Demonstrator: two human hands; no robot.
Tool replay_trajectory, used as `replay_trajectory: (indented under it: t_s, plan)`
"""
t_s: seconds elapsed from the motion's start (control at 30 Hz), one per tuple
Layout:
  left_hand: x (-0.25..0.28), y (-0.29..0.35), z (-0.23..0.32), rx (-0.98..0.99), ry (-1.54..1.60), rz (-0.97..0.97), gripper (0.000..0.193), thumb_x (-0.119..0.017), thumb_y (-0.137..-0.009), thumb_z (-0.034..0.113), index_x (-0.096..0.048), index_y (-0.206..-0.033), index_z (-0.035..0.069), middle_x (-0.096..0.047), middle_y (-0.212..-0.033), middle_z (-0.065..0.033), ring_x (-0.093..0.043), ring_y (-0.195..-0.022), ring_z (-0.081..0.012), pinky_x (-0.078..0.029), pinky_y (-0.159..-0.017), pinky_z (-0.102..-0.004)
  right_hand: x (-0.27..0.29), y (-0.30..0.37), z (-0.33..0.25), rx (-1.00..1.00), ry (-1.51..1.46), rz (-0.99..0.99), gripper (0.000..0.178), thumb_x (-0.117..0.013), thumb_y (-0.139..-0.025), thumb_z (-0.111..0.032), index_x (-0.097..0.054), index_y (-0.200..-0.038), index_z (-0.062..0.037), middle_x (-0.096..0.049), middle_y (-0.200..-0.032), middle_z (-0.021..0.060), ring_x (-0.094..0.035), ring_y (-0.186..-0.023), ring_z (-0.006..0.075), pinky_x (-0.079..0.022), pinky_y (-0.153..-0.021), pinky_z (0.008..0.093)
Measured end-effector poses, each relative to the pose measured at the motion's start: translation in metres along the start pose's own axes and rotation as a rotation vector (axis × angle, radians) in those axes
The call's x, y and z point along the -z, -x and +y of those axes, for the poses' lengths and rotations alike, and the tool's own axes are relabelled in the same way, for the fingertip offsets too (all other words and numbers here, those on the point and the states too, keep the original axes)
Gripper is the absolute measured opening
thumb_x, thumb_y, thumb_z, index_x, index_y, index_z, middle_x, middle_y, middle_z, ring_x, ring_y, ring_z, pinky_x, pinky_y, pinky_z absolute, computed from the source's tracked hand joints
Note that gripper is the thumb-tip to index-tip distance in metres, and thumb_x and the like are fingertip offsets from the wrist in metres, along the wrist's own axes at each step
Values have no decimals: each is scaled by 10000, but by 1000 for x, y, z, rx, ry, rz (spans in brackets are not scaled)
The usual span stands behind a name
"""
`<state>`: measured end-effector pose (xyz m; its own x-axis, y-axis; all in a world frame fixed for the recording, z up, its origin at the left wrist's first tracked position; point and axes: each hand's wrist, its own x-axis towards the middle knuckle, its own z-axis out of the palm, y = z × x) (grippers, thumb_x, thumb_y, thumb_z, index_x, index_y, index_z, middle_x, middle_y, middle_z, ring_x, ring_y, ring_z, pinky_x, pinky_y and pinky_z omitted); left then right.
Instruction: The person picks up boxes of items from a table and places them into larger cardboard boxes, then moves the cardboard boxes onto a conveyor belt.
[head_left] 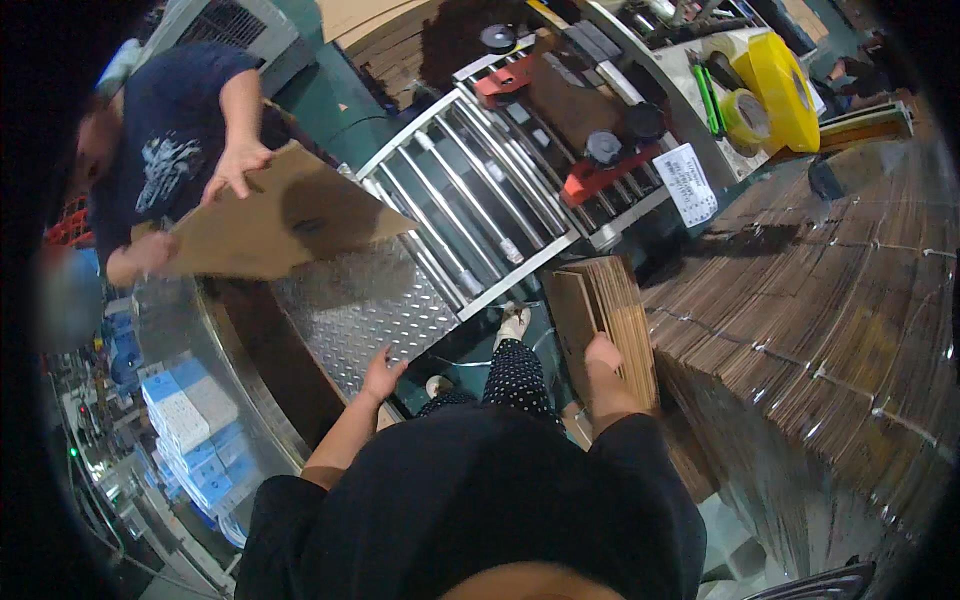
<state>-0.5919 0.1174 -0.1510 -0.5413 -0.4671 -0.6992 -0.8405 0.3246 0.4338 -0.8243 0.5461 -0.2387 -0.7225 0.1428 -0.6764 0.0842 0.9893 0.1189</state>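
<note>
My left hand (pixel 383 376) is held out beside the edge of a metal diamond-plate surface (pixel 375 305), fingers apart and nothing in it. On the other side, my right hand (pixel 602 354) is closed at the upper edge of a bundle of flattened cardboard boxes (pixel 622 305) standing upright; its fingertips are partly hidden by the cardboard. Across the plate, a co-worker in a dark top (pixel 185 120) holds a brown cardboard box (pixel 290 215) with both hands, tilted over the plate.
A roller conveyor (pixel 470 190) with red side guides and black knobs runs ahead. Tall strapped stacks of flattened cardboard (pixel 810 290) stand at the right. Yellow tape rolls (pixel 780 90) lie on a side table. Blue-and-white packs (pixel 195 425) sit at the left.
</note>
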Motion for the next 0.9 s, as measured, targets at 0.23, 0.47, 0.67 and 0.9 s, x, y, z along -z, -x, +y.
replay_trajectory:
  t_s: [0.23,0.47,0.67,0.9]
  plan:
    - [28,36,-15,-250,200,3,637,-702,-838,317,-460,-1350,25,-578,-1231,-226,-622,-1044,-297,-487,-886,-377,31,115,60,176,39,154,236,-518,-901,-255,-574,-1042,-74,-669,-888,211,-647,-870,397,-504,-778,485]
    - [50,82,-70,-377,292,-50,553,-706,-834,320,-530,-1299,78,-640,-1131,-162,-634,-988,-272,-490,-870,-363,115,318,78,185,-101,690,183,-615,-873,-245,-601,-942,-77,-647,-851,173,-625,-787,373,-494,-700,453]
    - [91,102,-65,-735,254,70,697,-766,-757,268,-470,-1361,87,-556,-1295,-175,-510,-1226,-326,-405,-1016,-381,189,426,58,653,-441,1194,110,-610,-891,-94,-598,-991,-51,-580,-854,91,-570,-765,226,-463,-694,304]
    - [211,193,-2,-989,-247,838,809,-840,-653,253,-457,-1354,128,-473,-1378,-154,-421,-1303,-334,-379,-1052,-418,247,420,33,1234,-950,893,58,-534,-939,-38,-566,-951,9,-534,-927,39,-493,-848,139,-387,-782,256]
